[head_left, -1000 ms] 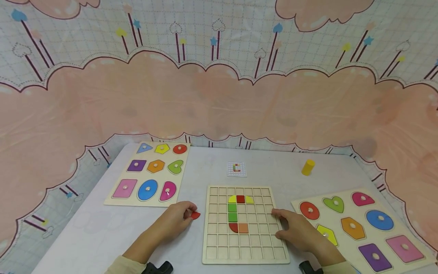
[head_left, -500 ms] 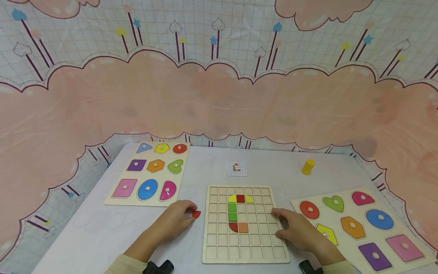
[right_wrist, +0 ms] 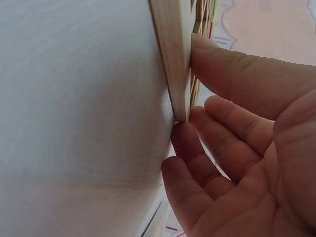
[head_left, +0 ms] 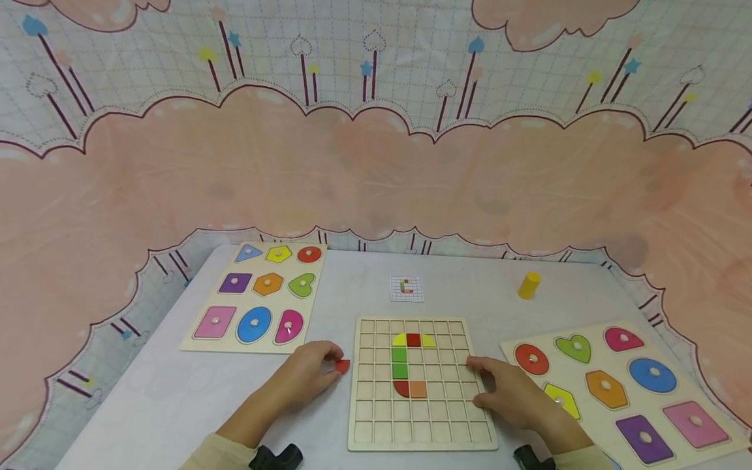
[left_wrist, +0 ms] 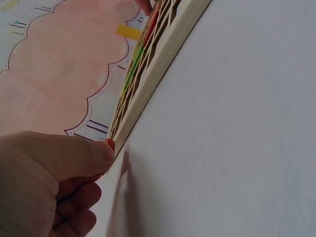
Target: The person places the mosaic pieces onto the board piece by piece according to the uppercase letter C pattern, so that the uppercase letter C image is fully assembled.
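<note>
My left hand (head_left: 307, 371) pinches a red quarter-circle tile (head_left: 343, 366) between thumb and fingers, just left of the wooden grid board (head_left: 376, 431). In the left wrist view the thumb covers most of the tile, and only a red sliver shows past its tip. On the board, tiles make a C-like figure: a red square tile (head_left: 413, 340) between two yellow curved ones, green tiles (head_left: 399, 354) down the side, a red curved tile (head_left: 401, 388) and an orange square tile (head_left: 418, 390) below. My right hand (head_left: 508, 391) rests its thumb and fingertips against the board's right edge.
A pattern card (head_left: 406, 288) lies behind the board, and a yellow cylinder (head_left: 529, 286) stands at back right. Knobbed shape puzzles flank the board: the left puzzle (head_left: 194, 344) farther back, the right puzzle (head_left: 587, 352) partly behind my right forearm. A patterned cloth (head_left: 376, 176) hangs behind.
My left hand has shifted slightly right and away from me, carrying the red tile closer to the board; more of the tile now shows. The right hand keeps its place.
</note>
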Motion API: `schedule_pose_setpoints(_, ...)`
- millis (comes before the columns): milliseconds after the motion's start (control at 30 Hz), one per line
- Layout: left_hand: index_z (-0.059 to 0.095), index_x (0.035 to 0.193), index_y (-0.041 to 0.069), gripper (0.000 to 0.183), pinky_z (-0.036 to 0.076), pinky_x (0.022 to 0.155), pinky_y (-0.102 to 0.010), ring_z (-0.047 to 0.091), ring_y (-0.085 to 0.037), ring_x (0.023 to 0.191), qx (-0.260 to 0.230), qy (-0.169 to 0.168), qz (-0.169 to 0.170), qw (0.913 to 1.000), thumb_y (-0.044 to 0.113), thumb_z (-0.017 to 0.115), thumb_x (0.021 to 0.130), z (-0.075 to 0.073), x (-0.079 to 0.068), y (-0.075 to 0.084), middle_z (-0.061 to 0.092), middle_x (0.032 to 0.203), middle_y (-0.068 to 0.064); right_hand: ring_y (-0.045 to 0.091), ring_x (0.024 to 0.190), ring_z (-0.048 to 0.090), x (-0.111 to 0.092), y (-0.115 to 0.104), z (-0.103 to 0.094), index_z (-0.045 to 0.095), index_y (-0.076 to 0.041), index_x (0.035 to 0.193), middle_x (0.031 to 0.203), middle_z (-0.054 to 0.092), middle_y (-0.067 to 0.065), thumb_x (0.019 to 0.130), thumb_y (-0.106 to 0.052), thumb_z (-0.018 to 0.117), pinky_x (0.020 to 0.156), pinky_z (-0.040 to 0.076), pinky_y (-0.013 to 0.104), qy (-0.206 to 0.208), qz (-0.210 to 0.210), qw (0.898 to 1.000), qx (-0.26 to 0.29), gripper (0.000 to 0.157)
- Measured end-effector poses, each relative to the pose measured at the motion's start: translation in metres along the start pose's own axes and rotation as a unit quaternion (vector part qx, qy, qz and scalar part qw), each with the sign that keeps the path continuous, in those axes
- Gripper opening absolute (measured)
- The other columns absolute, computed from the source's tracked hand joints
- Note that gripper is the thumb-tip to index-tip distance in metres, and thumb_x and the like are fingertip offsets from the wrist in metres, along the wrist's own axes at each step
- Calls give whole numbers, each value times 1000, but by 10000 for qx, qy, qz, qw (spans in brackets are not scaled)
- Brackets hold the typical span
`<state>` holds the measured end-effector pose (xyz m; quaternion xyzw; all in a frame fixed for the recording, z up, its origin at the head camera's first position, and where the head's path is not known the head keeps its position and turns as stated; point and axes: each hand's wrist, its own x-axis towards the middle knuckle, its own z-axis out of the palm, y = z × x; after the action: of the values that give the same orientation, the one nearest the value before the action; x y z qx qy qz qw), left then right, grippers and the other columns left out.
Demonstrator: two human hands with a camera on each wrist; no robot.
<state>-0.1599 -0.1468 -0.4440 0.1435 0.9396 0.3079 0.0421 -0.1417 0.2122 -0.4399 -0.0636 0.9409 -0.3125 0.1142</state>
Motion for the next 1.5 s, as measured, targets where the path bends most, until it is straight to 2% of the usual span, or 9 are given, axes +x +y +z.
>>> schedule_pose_setpoints(200,70,102,6,20,55,87,-43,61,-22,95,31,1,355,9994,9,79,84,2,5,10,66,96,-1,36,130,50,0,1,-1,62,-9,134,134,61,9,77,-10,84,105,41,54,-6,-96,9999,52,61)
schedule_pose_setpoints(400,70,101,6,18,55,86,-43,60,-21,94,12,-141,547,9984,10,78,86,7,10,23,66,96,-1,34,128,52,-1,3,-2,62,-9,134,132,62,8,77,-10,84,105,42,53,14,-213,9997,80,61)
schedule_pose_setpoints(667,70,102,7,17,55,84,-37,58,-17,90,-78,-422,584,9974,14,77,87,17,19,45,65,94,2,35,129,51,-1,1,-3,62,-10,133,133,61,9,77,-9,84,105,41,54,-21,-129,9999,96,61)
schedule_pose_setpoints(767,70,100,7,16,54,82,-35,57,-16,89,-56,-474,696,9964,13,77,87,22,22,51,64,94,2,35,130,51,-2,1,-2,63,-10,133,133,61,8,77,-8,83,105,41,54,-17,-71,9999,129,60)
schedule_pose_setpoints(967,70,98,8,14,53,80,-30,54,-13,87,47,-578,931,9940,16,76,88,33,27,60,64,92,3,36,129,51,-2,0,-2,63,-10,132,132,62,9,76,-7,83,105,41,55,3,-77,9999,126,60)
schedule_pose_setpoints(1200,68,95,9,14,52,78,-28,55,-10,86,144,-545,1194,9912,17,77,88,42,29,68,63,90,5,36,129,51,-2,0,-2,63,-10,133,132,62,8,76,-7,83,105,41,55,8,-58,9999,137,60)
schedule_pose_setpoints(1500,70,103,9,18,51,83,-26,57,-8,91,37,-605,1355,9889,17,76,89,52,30,77,65,98,5,36,129,51,-1,1,-1,63,-10,133,132,62,9,76,-8,84,104,42,55,11,-48,9999,162,61)
